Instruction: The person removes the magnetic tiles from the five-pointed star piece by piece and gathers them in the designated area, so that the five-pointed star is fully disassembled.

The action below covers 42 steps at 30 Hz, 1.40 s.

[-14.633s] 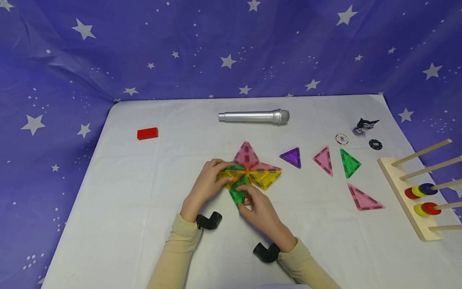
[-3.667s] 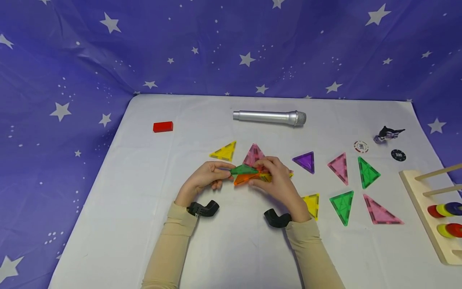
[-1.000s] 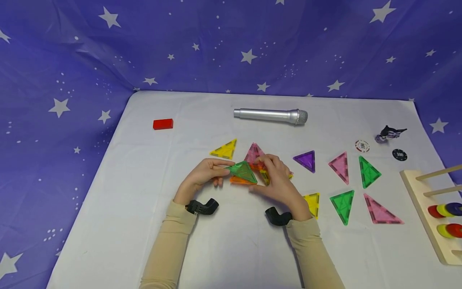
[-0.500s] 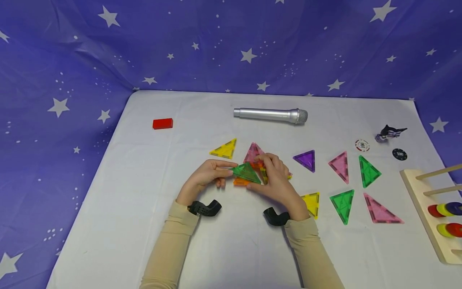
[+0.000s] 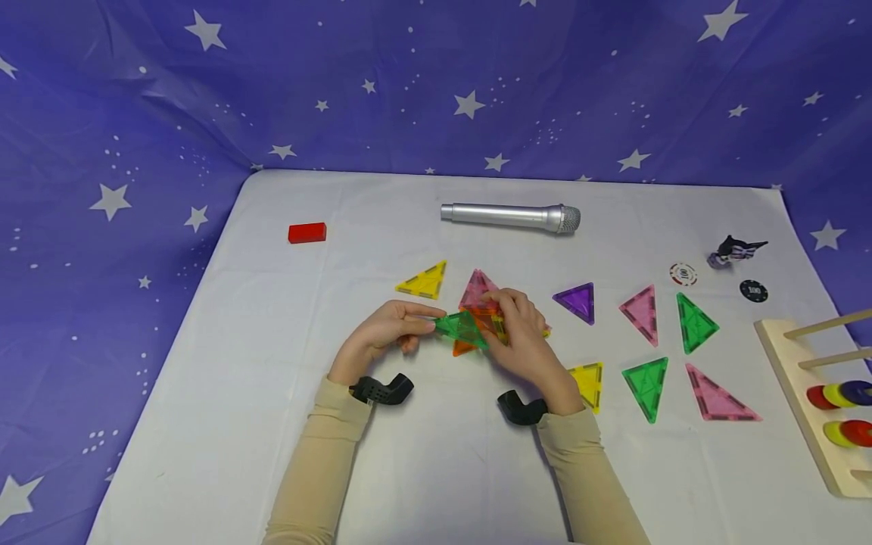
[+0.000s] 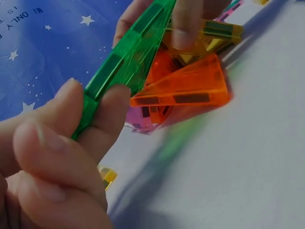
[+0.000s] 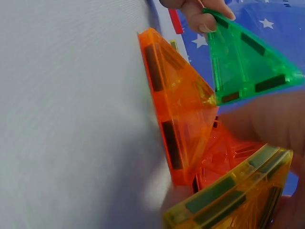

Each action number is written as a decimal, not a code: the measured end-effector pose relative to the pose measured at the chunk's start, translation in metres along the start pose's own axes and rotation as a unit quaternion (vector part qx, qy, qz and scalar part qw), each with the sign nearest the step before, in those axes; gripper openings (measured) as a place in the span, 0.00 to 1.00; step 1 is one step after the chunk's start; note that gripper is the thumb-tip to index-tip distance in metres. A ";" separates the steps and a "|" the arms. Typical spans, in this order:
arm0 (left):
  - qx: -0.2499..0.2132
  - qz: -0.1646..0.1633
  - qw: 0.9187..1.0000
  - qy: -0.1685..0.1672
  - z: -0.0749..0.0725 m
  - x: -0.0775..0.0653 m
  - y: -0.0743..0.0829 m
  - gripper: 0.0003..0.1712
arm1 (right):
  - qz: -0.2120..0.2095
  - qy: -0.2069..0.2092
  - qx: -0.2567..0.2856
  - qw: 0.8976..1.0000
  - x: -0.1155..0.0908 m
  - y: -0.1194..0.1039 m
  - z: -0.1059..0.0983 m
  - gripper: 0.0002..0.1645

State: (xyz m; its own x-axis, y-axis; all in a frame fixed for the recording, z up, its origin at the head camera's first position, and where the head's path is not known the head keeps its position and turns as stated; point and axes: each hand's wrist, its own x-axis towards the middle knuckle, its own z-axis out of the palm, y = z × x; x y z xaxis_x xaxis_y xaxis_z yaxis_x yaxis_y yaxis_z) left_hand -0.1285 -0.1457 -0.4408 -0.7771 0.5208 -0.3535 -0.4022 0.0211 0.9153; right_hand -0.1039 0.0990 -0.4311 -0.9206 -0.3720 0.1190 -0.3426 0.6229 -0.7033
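Note:
My left hand (image 5: 381,337) pinches one corner of a green triangular magnetic tile (image 5: 462,327) between thumb and fingers. The tile is tilted and raised off the table. My right hand (image 5: 524,344) curls round a cluster of magnetic tiles, its thumb blurred near the green tile's edge. In that cluster, orange tiles (image 7: 178,105) stand at an angle beside yellow tiles (image 7: 224,200). A pink tile (image 5: 477,284) shows at the cluster's far side. The right fingers hide part of the cluster, so their exact contact with each tile is unclear.
Loose yellow (image 5: 425,281), purple (image 5: 579,303), pink (image 5: 643,314) and green (image 5: 696,324) tiles lie around. A silver microphone (image 5: 507,216) and a red block (image 5: 307,233) lie behind. At right are poker chips (image 5: 683,274), a small figure (image 5: 736,251) and a wooden peg rack (image 5: 797,409).
The flat star of tiles has become a partly raised cluster, with several tiles set aside. Over the last second the green tile's tilt has shifted, and the right thumb has moved up beside it.

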 end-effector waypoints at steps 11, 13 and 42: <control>-0.016 0.003 1.000 -0.011 -0.007 -0.002 -0.002 0.20 | 0.004 0.003 -0.006 1.000 0.000 0.000 0.001 0.32; -0.019 0.002 1.000 -0.007 -0.008 -0.003 -0.001 0.21 | 0.005 0.003 -0.006 1.000 0.000 0.000 0.001 0.32; -0.004 0.056 0.932 0.358 -0.062 -0.037 0.003 0.24 | 0.027 -0.011 0.011 1.000 -0.001 -0.001 -0.002 0.30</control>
State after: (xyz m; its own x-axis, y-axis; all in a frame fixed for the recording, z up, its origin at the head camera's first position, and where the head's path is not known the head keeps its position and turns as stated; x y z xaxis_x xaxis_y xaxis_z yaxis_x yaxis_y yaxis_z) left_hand -0.1308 -0.2177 -0.4364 -0.9372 -0.1844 -0.2961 -0.2998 -0.0079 0.9540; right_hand -0.1031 0.0996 -0.4288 -0.9334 -0.3529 0.0646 -0.2876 0.6282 -0.7230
